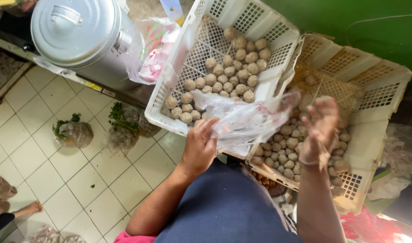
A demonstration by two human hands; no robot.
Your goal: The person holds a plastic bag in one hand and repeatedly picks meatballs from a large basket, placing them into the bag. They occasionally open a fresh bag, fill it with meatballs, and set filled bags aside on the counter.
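My left hand [199, 145] grips the edge of a clear plastic bag [244, 118] that hangs open over the gap between two white plastic crates. My right hand [319, 130], blurred with motion, is raised over the right crate [372, 135], fingers curled around what look like meatballs; I cannot tell how many. That crate holds several grey-brown meatballs [287, 144]. The left crate [170, 90] is tilted and holds several more meatballs [233, 67].
A large metal pot with lid [80, 36] stands at the upper left beside a thin printed plastic bag [154, 49]. Two bags of greens [73, 132] lie on the white tiled floor. Another person's foot [32, 208] shows at the lower left. A green wall is behind.
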